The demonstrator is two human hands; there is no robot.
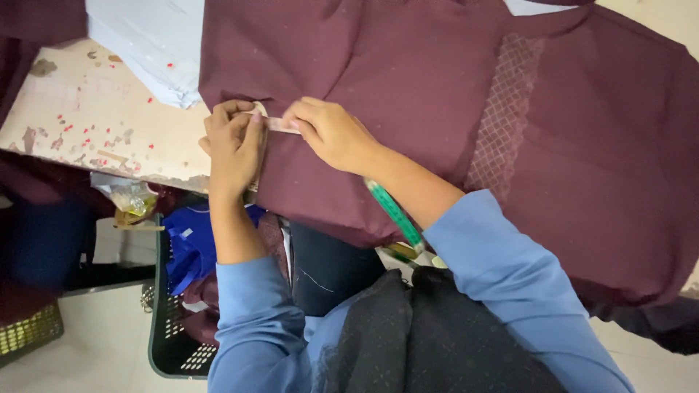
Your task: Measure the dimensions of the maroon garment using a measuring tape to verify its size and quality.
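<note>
A dark maroon garment (437, 80) lies spread over a worn work table (87, 124). It carries a vertical strip of lighter diamond-pattern stitching (506, 109). My left hand (234, 145) pinches one end of a measuring tape (280, 125) against the garment's left edge. My right hand (331, 132) presses the same tape flat on the cloth a little to the right. The tape's green length (393, 212) runs out from under my right forearm and hangs toward my lap.
A folded pale blue cloth (156, 47) rests on the table at the top left. Below the table edge stands a dark plastic crate (171, 342) holding blue fabric (193, 247). A crumpled plastic bag (131, 196) sits beside it. More maroon cloth hangs at the far left.
</note>
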